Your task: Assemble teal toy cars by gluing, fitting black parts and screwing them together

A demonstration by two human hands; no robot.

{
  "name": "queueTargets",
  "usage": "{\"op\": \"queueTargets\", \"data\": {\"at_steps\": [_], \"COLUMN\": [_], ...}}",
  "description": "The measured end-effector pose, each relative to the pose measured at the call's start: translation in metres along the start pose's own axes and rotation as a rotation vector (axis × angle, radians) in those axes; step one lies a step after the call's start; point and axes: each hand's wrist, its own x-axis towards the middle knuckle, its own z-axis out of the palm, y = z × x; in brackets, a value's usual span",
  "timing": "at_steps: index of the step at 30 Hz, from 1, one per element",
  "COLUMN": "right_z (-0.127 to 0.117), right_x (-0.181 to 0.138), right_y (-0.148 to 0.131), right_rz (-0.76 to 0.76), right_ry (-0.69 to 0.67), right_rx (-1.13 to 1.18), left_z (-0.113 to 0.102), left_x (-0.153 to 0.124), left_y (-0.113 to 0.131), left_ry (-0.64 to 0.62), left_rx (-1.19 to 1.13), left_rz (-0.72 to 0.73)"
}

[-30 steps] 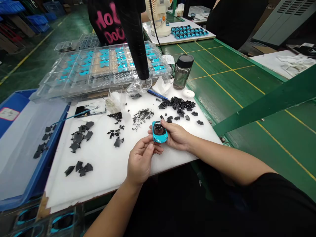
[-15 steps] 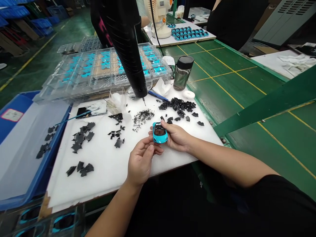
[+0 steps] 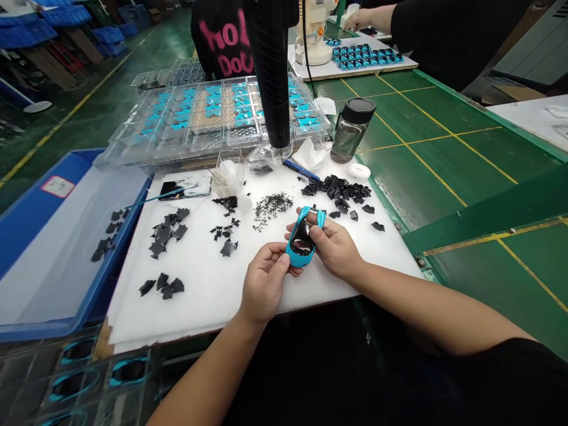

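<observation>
Now both hands hold one blue toy car body [image 3: 300,259] above the near edge of the white foam mat [image 3: 199,299]. The left hand [image 3: 265,283] pinches its near end between thumb and fingers; the right hand [image 3: 336,245] grips its right side, thumb resting on the dark windows. Half a second ago the car sat more end-on to the view and the left thumb stood off it; now it is turned so that its whole length shows, slanting up to the far right.

Just beyond the car lies a scatter of small black screws [image 3: 273,207]. To its right is a heap of black plastic parts [image 3: 339,188], its near edge partly hidden by the car and right hand; to the left are looser black pieces [image 3: 166,231]. The hanging black electric screwdriver [image 3: 273,89], slanted before with its bit over the screws, is now nearly upright, its bit appearing beyond them. It blocks part of the clear compartment tray [image 3: 146,157] behind. Right of the tray stands a dark-lidded bottle [image 3: 352,133]. A blue bin [image 3: 80,316] flanks the mat's left side. At the far right, a co-worker's hand [image 3: 357,19] has come into view.
</observation>
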Motion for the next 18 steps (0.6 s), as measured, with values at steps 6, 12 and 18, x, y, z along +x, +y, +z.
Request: {"op": "queueTargets", "data": {"at_steps": [6, 12, 18], "right_z": [0.002, -0.002, -0.005], "right_x": [-0.016, -0.023, -0.018], "right_y": [-0.003, -0.006, -0.008], "right_rz": [-0.246, -0.405, -0.643], "right_ry": [-0.035, -0.065, -0.139], "right_rx": [-0.271, -0.507, -0.652], "left_z": [0.0, -0.003, -0.006], "left_x": [0.0, -0.002, -0.003], "left_y": [0.001, -0.001, -0.004], "left_ry": [-0.029, -0.046, -0.101], "left_rx": [0.013, 0.019, 0.001], "left_rz": [0.03, 0.057, 0.081]}}
